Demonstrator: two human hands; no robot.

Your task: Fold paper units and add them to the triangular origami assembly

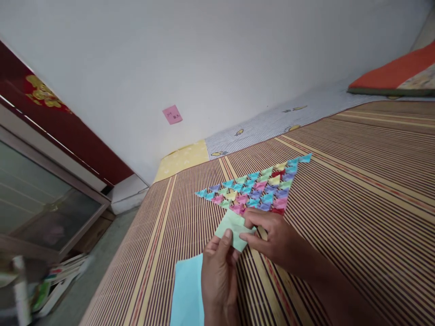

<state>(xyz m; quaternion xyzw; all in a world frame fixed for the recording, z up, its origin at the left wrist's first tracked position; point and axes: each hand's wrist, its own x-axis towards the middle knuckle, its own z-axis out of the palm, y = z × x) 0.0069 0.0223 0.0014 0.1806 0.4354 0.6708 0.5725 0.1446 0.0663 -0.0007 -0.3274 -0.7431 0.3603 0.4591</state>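
On white plaster-like far wall [217, 59]: pink square paper note [172, 115], writing illegible. Over brown striped mat [340, 199]: pale green square paper sheet [234, 223], clamped in left hand [218, 280], right edge pinched by right hand [273, 233].

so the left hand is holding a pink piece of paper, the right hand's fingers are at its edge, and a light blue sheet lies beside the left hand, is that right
Only the colour is off: the head view shows the paper in the left hand is pale green. The right hand and light blue sheet are as you say.
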